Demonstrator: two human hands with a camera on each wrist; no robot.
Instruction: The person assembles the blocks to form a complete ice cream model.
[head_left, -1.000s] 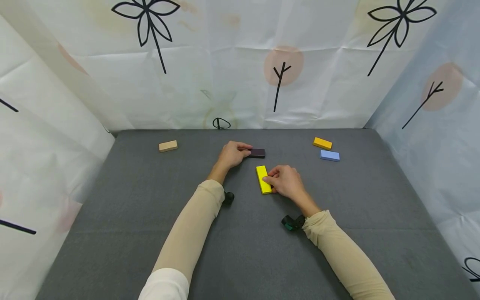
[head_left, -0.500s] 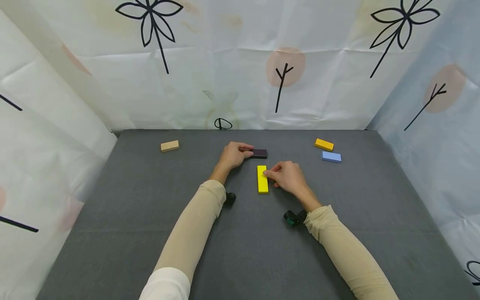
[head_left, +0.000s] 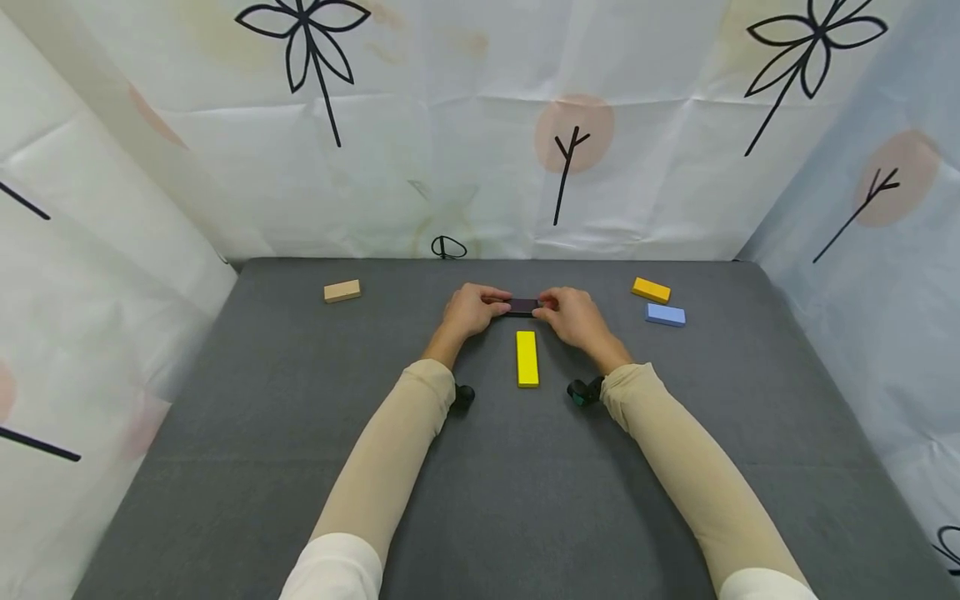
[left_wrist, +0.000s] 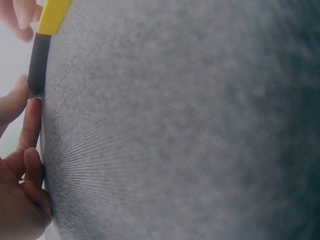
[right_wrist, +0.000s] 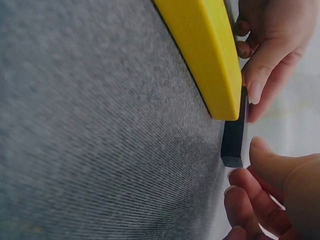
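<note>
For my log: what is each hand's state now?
Left hand: holding the dark block, left end.
Right hand: at its other end; grip cannot be told.

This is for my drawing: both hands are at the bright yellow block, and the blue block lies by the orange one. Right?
Not quite: the left hand and right hand are at the dark block, not the bright yellow block, as the head view shows. The rest is right.

Soft even light, faint shadows, gray tabletop (left_wrist: 190, 125) blurred (left wrist view)
</note>
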